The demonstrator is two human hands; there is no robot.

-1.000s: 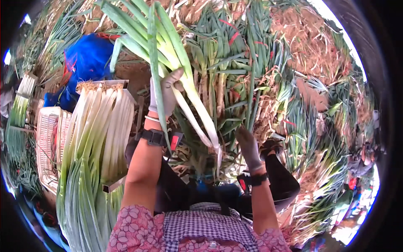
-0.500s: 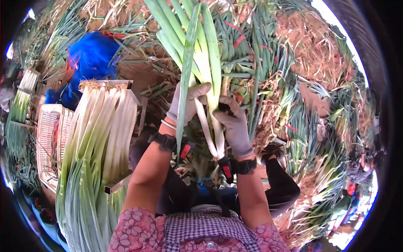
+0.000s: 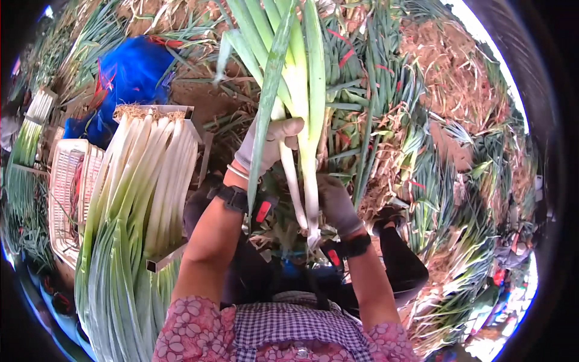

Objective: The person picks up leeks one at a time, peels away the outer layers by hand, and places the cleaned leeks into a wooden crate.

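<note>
In front of me, my left hand point(image 3: 274, 142), in a pale work glove, is closed around two long green onions point(image 3: 309, 169). Their green leaves point(image 3: 280, 54) fan upward past the hand. The white stalks hang below it, with trimmed-looking root ends point(image 3: 313, 236) pointing down toward my lap. Just right of the lower stalks is my right hand point(image 3: 338, 205), also gloved. Its fingers are shadowed and blurred beside the stalk, so their grip cannot be made out.
On my left, a thick pile of green onions point(image 3: 136, 199) lies across a metal frame point(image 3: 166, 259), roots at the far end. Beyond it stand a white plastic basket point(image 3: 60, 199) and a blue net bundle point(image 3: 136, 72). Heaps of onion leaves point(image 3: 440, 199) cover the ground to the right.
My right hand has slid down along the white stalks, from their upper part to near the root ends. My left hand keeps its hold on the onions, hardly moved.
</note>
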